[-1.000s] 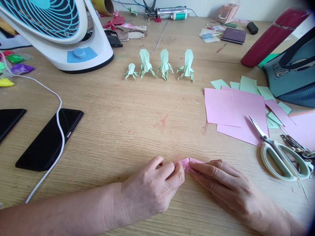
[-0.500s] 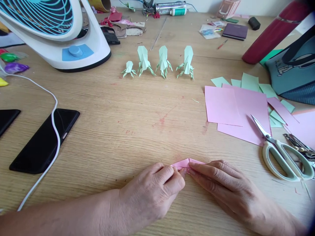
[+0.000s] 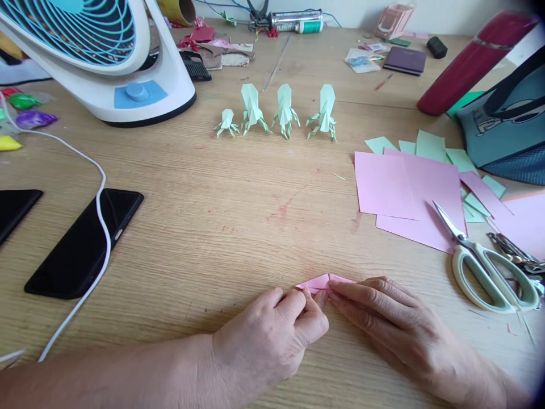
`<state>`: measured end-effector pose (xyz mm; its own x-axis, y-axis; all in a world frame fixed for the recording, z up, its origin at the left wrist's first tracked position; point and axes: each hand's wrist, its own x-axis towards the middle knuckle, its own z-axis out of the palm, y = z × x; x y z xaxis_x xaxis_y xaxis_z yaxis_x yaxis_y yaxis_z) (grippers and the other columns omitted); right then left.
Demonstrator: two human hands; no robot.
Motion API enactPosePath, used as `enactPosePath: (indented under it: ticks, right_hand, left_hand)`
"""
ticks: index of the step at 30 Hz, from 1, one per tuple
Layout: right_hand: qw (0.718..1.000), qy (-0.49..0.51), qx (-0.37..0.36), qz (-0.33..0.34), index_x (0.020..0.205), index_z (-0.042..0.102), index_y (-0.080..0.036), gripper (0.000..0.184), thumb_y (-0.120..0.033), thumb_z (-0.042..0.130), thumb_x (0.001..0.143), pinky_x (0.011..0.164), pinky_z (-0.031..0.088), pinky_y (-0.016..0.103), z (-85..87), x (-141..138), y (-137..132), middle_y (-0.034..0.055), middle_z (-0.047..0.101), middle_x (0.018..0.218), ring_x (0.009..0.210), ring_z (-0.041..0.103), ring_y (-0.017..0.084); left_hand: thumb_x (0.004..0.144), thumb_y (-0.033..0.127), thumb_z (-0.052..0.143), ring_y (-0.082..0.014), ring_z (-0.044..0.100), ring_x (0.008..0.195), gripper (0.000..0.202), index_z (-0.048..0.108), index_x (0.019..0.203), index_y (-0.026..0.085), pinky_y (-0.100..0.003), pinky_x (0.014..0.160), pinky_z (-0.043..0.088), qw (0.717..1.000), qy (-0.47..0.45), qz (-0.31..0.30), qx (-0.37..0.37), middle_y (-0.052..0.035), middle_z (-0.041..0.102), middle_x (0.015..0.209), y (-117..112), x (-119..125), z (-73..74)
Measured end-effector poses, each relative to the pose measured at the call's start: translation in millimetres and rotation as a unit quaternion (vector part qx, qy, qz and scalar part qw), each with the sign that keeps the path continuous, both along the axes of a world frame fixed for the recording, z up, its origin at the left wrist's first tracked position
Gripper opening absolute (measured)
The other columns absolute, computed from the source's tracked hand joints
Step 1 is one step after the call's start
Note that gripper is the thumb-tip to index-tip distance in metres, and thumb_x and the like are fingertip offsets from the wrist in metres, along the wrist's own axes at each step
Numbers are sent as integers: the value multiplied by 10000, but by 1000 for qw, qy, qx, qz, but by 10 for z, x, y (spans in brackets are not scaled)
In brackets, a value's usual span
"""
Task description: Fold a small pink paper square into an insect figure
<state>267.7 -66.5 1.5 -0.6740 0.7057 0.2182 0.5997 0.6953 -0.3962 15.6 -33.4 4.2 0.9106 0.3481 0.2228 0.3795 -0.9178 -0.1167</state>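
A small folded pink paper lies on the wooden table near its front edge. My left hand has its fingers curled and pinches the paper's left end. My right hand lies flat with fingers stretched out, pressing down on the paper's right part and hiding most of it. Only the top edge of the fold shows above the fingertips.
Several green origami figures stand in a row farther back. Pink sheets, green scraps and scissors lie at right. A fan, a white cable and two black phones are at left. A red bottle and bag sit far right.
My left hand has slid slightly right and toward me along the pink paper, its fingers curling tighter. The right hand has stayed pressed in place.
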Motion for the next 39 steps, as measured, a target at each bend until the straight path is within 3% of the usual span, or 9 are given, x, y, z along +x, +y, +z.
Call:
enactPosePath:
  ticks: [6, 10, 25, 29, 32, 36, 39]
  right_hand:
    - [1000, -7, 4, 7, 1409, 549, -96, 418, -125, 367, 1033, 876, 585, 415, -5, 3, -10, 212, 607, 1362, 1086, 643, 259]
    - [1000, -22, 10, 18, 1410, 535, -55, 421, -109, 381, 1023, 894, 578, 434, -7, 9, -25, 242, 585, 1375, 1121, 626, 277]
    - [1000, -13, 3, 0, 1460, 491, -89, 479, -74, 473, 982, 928, 577, 422, -104, 27, -80, 220, 548, 1428, 1189, 594, 289]
    - [1000, -14, 8, 1, 1496, 444, -107, 520, -64, 475, 978, 920, 580, 421, -110, 27, -85, 214, 534, 1446, 1175, 597, 284]
    - [1000, -18, 12, 2, 1516, 414, -122, 544, -64, 479, 979, 926, 576, 423, -114, 31, -92, 206, 527, 1453, 1171, 593, 280]
    - [1000, -28, 8, 4, 1520, 407, -121, 536, -78, 463, 988, 916, 580, 425, -115, 33, -92, 207, 532, 1447, 1147, 602, 278]
    - [999, -37, 12, 8, 1515, 408, -99, 525, -78, 451, 993, 905, 582, 430, -106, 25, -82, 221, 538, 1437, 1130, 608, 279]
  left_hand:
    - [940, 43, 344, -171, 595, 776, 402, 718, 1083, 87, -282, 653, 505, 999, 28, 17, 28, -73, 695, 1035, -86, 56, 0]
    - [927, 64, 347, -170, 588, 744, 409, 721, 1094, 60, -280, 598, 486, 997, 40, 35, 47, -100, 676, 1032, -161, 117, -34]
    - [923, 60, 352, -130, 520, 601, 412, 714, 1120, 62, -249, 513, 433, 993, 54, 87, 62, -79, 701, 947, -272, 145, -40]
    - [935, 61, 364, -155, 571, 767, 410, 711, 1153, 73, -261, 616, 484, 996, 54, 59, 43, -68, 670, 1090, -218, 113, 4]
    - [938, 43, 383, -170, 549, 842, 420, 670, 1242, 83, -293, 704, 496, 996, 49, 71, 20, -55, 649, 1125, -155, 59, 30]
    - [953, 56, 406, -182, 522, 857, 417, 623, 1307, 89, -335, 715, 471, 996, 46, 82, -6, -51, 641, 1118, -116, 15, 14]
    - [971, 90, 420, -201, 530, 884, 474, 488, 1439, 77, -357, 718, 452, 995, 51, 80, -30, -66, 643, 1153, -95, -18, -5]
